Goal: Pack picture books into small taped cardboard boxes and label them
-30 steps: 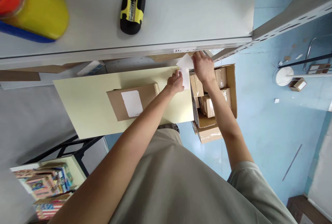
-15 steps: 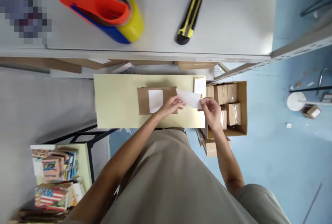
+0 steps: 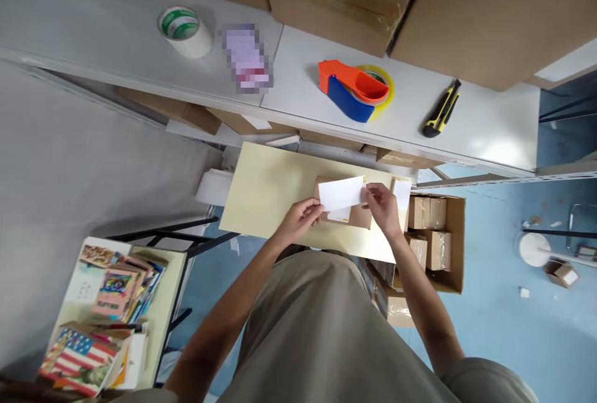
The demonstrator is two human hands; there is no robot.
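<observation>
A white label [image 3: 342, 191] with a small yellow mark at its right corner is stretched between my two hands, held above the table. My left hand [image 3: 301, 219] pinches its left end, and my right hand [image 3: 382, 207] pinches its right end. Beneath it lies a flat brown cardboard package [image 3: 360, 217], partly covered by the label. On the package shows a second white label [image 3: 339, 214], its upper part hidden. Right of my right hand, a stack of white labels [image 3: 401, 194] rests at the table's end.
The narrow cream table [image 3: 265, 191] stands in front of me. On the grey shelf [image 3: 298, 73] behind are a tape dispenser [image 3: 354, 89], a utility knife [image 3: 442, 109] and a tape roll [image 3: 186, 33]. An open carton [image 3: 459, 247] of small boxes is at right; books [image 3: 84, 353] at lower left.
The label has moved over the package and now spans both hands, tilted up at its right end. My left hand has taken hold of its left end. The view has swung leftward.
</observation>
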